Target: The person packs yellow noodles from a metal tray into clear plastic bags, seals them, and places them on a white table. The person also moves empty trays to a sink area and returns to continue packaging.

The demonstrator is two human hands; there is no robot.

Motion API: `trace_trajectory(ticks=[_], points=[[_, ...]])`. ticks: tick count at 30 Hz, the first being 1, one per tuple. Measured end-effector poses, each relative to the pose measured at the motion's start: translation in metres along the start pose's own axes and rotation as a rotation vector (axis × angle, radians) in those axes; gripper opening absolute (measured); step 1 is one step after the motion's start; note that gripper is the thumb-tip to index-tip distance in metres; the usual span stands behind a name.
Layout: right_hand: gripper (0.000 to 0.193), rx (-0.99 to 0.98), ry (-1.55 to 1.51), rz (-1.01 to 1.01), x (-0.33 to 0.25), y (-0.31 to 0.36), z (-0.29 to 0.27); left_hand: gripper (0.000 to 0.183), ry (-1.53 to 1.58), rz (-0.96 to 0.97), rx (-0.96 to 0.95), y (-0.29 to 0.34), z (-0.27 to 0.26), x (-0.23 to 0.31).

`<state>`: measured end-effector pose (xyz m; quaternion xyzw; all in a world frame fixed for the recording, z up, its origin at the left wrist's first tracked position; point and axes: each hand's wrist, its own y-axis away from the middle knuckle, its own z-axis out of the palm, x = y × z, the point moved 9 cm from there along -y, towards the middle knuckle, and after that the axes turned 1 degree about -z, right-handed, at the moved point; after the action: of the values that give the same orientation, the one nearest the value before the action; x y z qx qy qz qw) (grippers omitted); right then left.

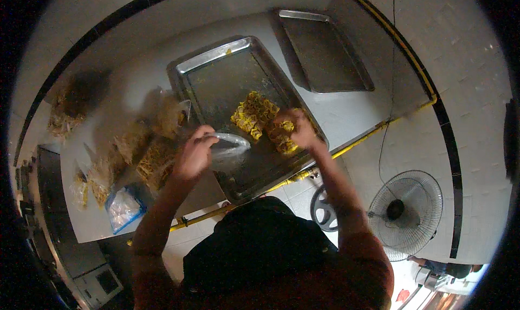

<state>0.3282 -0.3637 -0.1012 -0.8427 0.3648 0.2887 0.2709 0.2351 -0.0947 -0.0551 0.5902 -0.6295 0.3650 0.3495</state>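
Two trays point(219, 82) point(327, 55); your left hand point(196, 152) pinches one bag point(230, 142), mouth and long axis rightward. Your right hand point(297, 128): can't tell its grip.

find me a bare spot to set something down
Bare tabletop lies between the larger baking tray, the smaller tray and the yellow pipe; the smaller tray's floor looks free. Crowded: filled plastic bags at left, yellow food pieces by the right hand.

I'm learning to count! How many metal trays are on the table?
2. The nearer tray has yellow food on it; the farther tray is behind it, to the right.
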Motion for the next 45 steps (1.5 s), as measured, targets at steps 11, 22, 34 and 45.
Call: trace_trajectory(ticks=[11,22,34,45], points=[[0.027,-0.651,0.521,0.155,0.041,-0.048,0.01,0.05,-0.089,-0.152,-0.296,-0.003,0.204,-0.037],[0.029,0.549,-1.661,0.901,0.057,0.147,0.024,0.07,0.194,-0.364,-0.242,-0.01,0.212,-0.043],[0.026,0.72,-1.436,0.779,0.09,0.101,0.03,0.048,0.572,-0.165,-0.141,-0.02,0.224,-0.025],[0.052,0.575,-1.86,0.63,0.074,0.055,0.028,0.03,0.847,-0.67,-0.147,-0.02,0.242,-0.04]])
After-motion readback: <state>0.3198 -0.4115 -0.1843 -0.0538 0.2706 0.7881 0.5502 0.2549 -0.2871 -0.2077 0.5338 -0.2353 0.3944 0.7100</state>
